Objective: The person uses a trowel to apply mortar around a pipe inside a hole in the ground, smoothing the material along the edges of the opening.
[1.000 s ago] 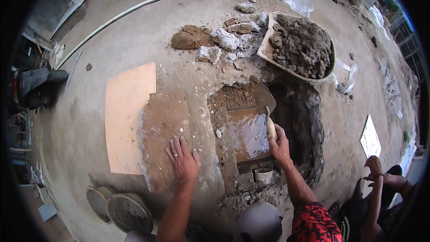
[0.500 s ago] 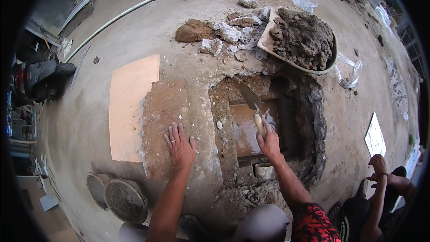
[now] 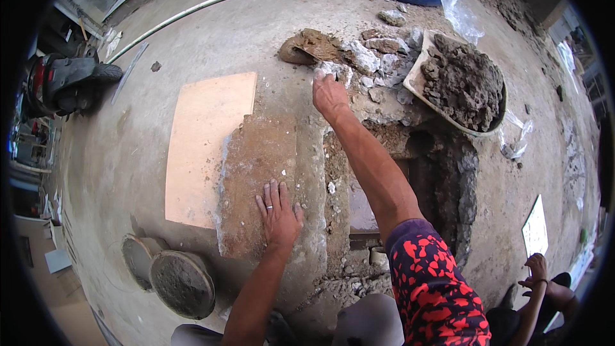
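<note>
My left hand (image 3: 280, 213) lies flat, fingers spread, on a rough brown slab (image 3: 256, 154) that overlaps a pale orange board (image 3: 198, 134). My right arm stretches forward across a broken-edged pit in the floor. At its end, my right hand (image 3: 330, 95) is closed round the handle of a trowel (image 3: 318, 74), beside a mound of wet brown mortar (image 3: 306, 46). Little of the trowel shows; its blade cannot be made out against the mortar. In the pit (image 3: 461, 192), a muddy water surface is partly covered by my forearm, and a short pipe end (image 3: 378, 257) sits near me.
Broken concrete lumps (image 3: 362, 57) lie right of the mortar. Beyond them stands a tray heaped with dark soil (image 3: 464, 80). Two buckets (image 3: 182, 285) are at the near left, a scooter (image 3: 70, 90) farther left, a long white pipe (image 3: 224, 9) behind. Another person's hand (image 3: 537, 270) is at the right.
My right hand has swung with the trowel from over the pit forward and left to the mortar mound, whose surface now looks smeared. My left hand stays on the slab. The view has shifted.
</note>
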{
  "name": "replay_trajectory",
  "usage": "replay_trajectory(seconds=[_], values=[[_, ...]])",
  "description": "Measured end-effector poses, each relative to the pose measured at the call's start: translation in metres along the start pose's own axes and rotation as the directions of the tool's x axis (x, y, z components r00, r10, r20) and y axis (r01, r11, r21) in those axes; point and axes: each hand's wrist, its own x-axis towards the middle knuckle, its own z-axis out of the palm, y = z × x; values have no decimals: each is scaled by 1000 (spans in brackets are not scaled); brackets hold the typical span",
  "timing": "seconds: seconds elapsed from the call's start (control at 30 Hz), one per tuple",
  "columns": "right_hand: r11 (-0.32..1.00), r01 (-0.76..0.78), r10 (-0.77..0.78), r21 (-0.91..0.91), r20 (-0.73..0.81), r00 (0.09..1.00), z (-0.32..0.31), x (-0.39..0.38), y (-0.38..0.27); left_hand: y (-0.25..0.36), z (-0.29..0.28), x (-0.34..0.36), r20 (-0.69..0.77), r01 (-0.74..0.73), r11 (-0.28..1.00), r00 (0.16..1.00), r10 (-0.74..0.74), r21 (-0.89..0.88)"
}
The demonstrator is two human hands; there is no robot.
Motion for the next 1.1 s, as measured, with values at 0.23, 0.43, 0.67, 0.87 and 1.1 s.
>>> replay_trajectory(seconds=[0.23, 0.43, 0.67, 0.87, 1.1], values=[[985, 129, -105, 112, -194, 975, -40, -60, 25, -4, -5, -7, 5, 31, 999, 1000, -31, -13], [709, -204, 271, 675, 6, 963, -60, -236, 130, 2, -5, -6, -12, -4, 1000, 1000, 4, 20], [425, -529, 531, 734, 271, 803, -66, -464, 214, 36, -5, 74, -107, -238, 970, 967, 233, -41], [442, -627, 633, 641, 272, 725, -63, -512, 257, 60, 66, 193, 160, -208, 967, 960, 231, -144], [728, -607, 613, 320, 94, 785, -15, -476, 334, 63, 123, 216, 155, -82, 972, 987, 48, 219]])
